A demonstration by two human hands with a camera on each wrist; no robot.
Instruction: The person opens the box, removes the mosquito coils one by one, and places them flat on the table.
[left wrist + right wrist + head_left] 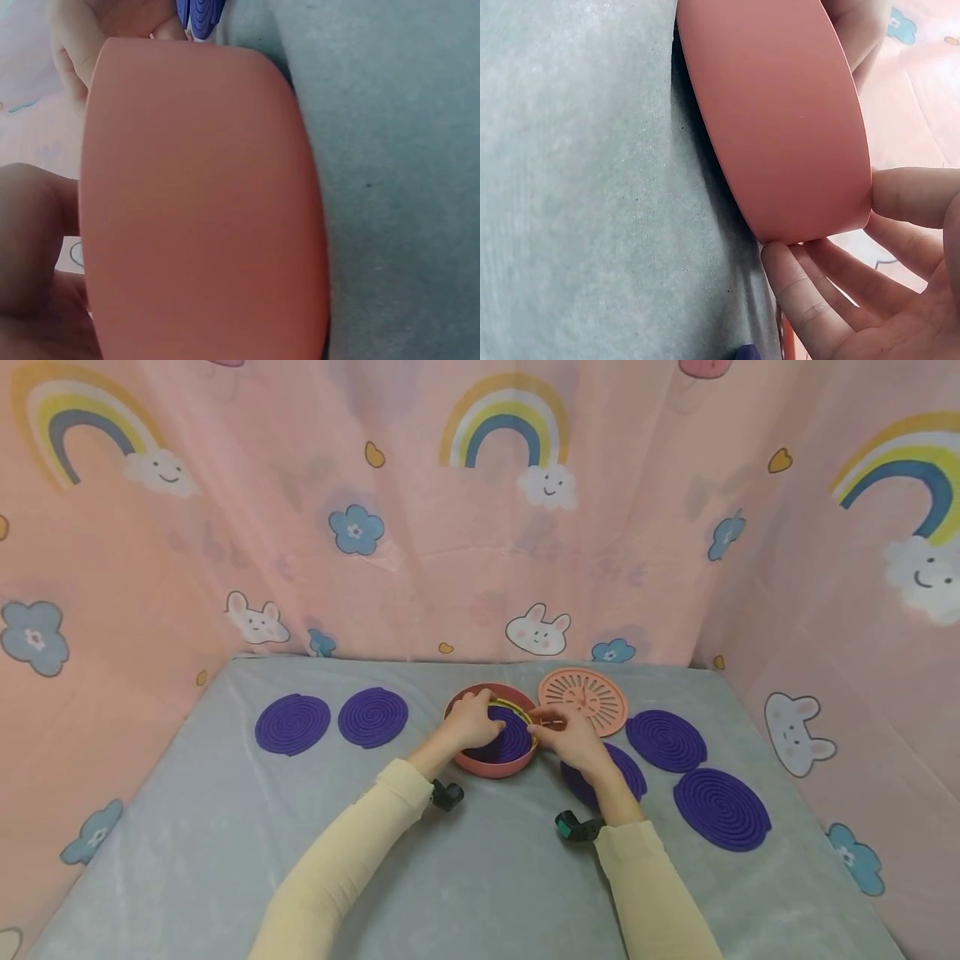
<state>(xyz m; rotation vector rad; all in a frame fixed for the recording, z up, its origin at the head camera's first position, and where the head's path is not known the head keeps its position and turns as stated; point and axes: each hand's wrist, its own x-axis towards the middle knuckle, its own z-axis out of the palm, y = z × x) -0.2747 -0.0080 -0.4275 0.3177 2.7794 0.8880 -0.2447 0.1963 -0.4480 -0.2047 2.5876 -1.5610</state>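
Observation:
A coral-pink round bowl point(495, 770) stands on the cloth with a purple mosquito coil point(510, 739) inside. Along the bowl's far right inner side runs a thin yellow ring point(517, 708). My left hand point(471, 720) reaches in over the left rim, its fingers at the ring's upper end and the thumb over the coil. In the left wrist view the bowl wall hides those fingertips. My right hand point(573, 739) grips the bowl's right side, thumb at the rim point(868, 180) and fingers point(802, 292) against the outer wall.
A slotted peach lid point(592, 693) lies behind my right hand. Two purple coils point(372, 717) lie to the left of the bowl. Several more coils point(666, 741) lie to the right, one partly under my right wrist. A pink patterned curtain point(480, 568) borders the table.

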